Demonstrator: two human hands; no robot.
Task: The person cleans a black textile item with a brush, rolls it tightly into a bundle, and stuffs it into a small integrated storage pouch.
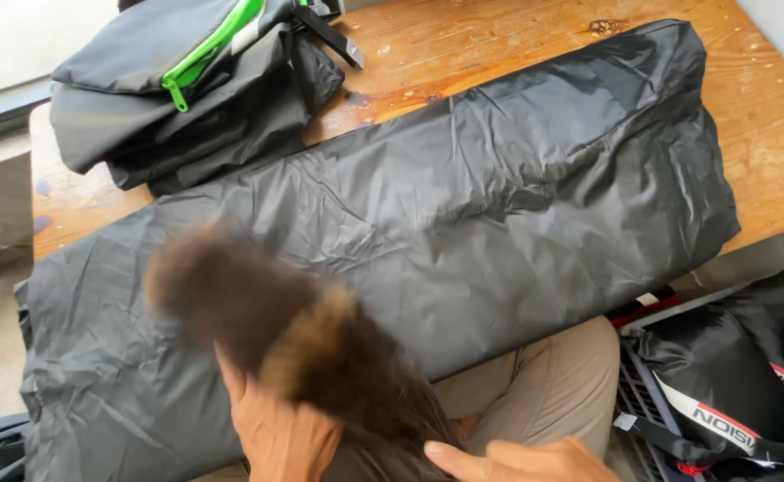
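1. Gathering that lock of brown hair (302, 348) is what both hands are busy with, close to the lens. The left hand (276, 428) has its fingers curled round the strand from below and grips it; the right hand (521, 460) is mostly open, one finger pointing in and touching the ends.
2. My tip, just a hunch: keep the left grip firm near the base and sweep the loose bits in with the right, so nothing falls back over the view.
3. Count up close: two hands, one lock of hair, blurry at its tip.
4. Under them, one knee in tan trousers (543, 384).
5. Next out, one big folded black nylon sheet (463, 205) lying slantwise across the wooden bench (767, 152), untouched.
6. Far left corner: one black bag with a green zip (186, 80). Lower right, off the bench, black packs (731, 375) in a wire crate; can't count them.
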